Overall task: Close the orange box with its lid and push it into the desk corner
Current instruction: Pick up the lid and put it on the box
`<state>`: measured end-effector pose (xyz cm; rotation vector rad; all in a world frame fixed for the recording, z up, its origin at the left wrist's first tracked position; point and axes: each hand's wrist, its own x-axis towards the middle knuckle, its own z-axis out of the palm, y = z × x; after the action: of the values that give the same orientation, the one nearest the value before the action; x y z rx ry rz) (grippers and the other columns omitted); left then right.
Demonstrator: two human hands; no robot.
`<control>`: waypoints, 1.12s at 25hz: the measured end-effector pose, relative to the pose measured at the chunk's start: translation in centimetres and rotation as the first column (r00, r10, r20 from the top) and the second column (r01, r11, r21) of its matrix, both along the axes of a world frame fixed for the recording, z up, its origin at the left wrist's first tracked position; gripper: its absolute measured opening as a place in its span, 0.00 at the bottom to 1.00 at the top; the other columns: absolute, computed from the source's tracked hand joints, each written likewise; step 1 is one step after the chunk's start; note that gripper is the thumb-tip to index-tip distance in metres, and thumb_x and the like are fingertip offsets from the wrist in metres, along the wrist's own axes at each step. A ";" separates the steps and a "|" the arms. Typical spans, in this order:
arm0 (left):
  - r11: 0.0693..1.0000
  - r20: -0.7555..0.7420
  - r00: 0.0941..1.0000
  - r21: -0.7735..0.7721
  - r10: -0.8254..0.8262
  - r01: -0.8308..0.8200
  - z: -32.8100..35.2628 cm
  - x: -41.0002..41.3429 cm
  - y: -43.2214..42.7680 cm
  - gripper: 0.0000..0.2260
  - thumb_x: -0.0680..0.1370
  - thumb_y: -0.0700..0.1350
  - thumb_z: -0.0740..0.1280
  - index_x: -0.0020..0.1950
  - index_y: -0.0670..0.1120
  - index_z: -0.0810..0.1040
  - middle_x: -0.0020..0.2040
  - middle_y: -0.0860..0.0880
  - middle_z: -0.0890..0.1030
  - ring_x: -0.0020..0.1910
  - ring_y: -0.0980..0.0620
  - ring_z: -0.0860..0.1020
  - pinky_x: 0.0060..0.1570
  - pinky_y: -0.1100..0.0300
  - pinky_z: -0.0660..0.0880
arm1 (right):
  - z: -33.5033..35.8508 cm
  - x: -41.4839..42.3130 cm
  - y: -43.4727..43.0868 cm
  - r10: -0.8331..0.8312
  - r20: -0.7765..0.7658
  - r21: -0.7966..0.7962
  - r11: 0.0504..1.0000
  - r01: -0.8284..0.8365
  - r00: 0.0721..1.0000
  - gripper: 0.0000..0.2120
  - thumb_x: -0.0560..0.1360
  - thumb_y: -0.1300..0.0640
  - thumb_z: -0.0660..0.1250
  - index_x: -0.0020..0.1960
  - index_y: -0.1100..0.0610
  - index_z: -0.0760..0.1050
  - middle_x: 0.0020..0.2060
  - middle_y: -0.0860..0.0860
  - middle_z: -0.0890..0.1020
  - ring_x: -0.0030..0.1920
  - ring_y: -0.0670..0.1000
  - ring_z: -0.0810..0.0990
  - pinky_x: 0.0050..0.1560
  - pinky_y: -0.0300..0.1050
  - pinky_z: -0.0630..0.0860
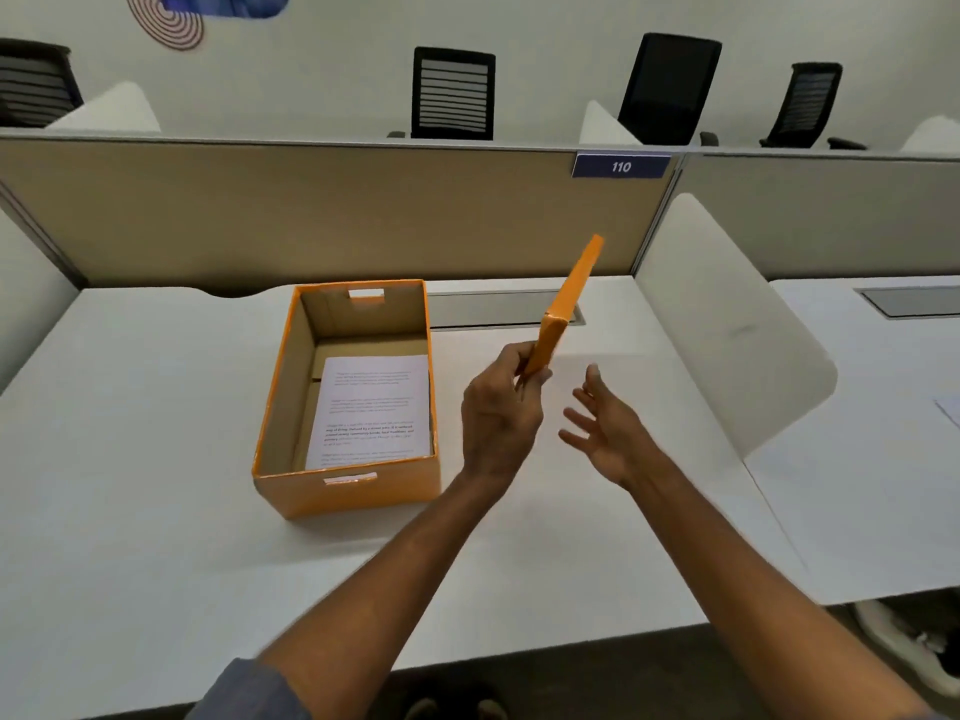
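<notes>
An orange box (291, 407) stands open on the white desk (130, 459), a little left of centre. Printed sheets of paper (371, 413) lie inside it. My left hand (501, 413) is right of the box and grips the near end of the orange lid (569, 304), which is held on edge in the air, tilted up and away to the right. My right hand (605, 426) hovers just right of the left hand, fingers spread, holding nothing and not touching the lid.
A tan partition (311, 215) with a "110" label (621, 166) runs along the desk's far edge. A white curved divider (727, 324) bounds the desk on the right. A grey cable flap (493, 306) lies behind the box. Office chairs stand beyond the partition.
</notes>
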<state>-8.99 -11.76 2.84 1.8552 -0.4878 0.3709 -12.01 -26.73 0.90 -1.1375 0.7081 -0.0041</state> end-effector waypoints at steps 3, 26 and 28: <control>0.988 -0.200 0.980 -0.156 -0.016 -0.015 1.1 -1.5 0.6 0.17 0.78 0.47 0.72 0.65 0.46 0.76 0.61 0.48 0.83 0.56 0.57 0.80 0.54 0.65 0.80 | -2.8 -0.6 2.3 0.063 -0.026 0.137 0.989 -0.059 0.998 0.24 0.81 0.42 0.63 0.73 0.52 0.69 0.77 0.55 0.69 0.72 0.64 0.72 0.69 0.69 0.72; 0.855 -0.342 0.796 0.341 0.499 -0.390 -6.1 -0.9 19.5 0.40 0.70 0.73 0.64 0.77 0.52 0.68 0.82 0.47 0.60 0.83 0.46 0.50 0.76 0.35 0.46 | -5.7 6.0 6.8 0.327 0.184 -0.292 0.918 -0.266 0.927 0.26 0.79 0.62 0.68 0.75 0.50 0.69 0.68 0.52 0.80 0.66 0.59 0.80 0.65 0.68 0.77; 0.840 -0.362 0.770 0.365 0.525 -0.402 -6.2 -0.5 21.1 0.34 0.75 0.65 0.66 0.77 0.51 0.69 0.81 0.46 0.62 0.82 0.43 0.51 0.75 0.31 0.45 | -5.9 7.1 8.6 0.364 0.175 -0.306 0.903 -0.301 0.915 0.23 0.79 0.64 0.67 0.72 0.51 0.71 0.65 0.52 0.82 0.63 0.59 0.82 0.64 0.68 0.78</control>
<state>-9.49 9.36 -3.36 2.2408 0.2775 0.1924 -4.93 -18.12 -4.96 -1.4885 0.3032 0.0595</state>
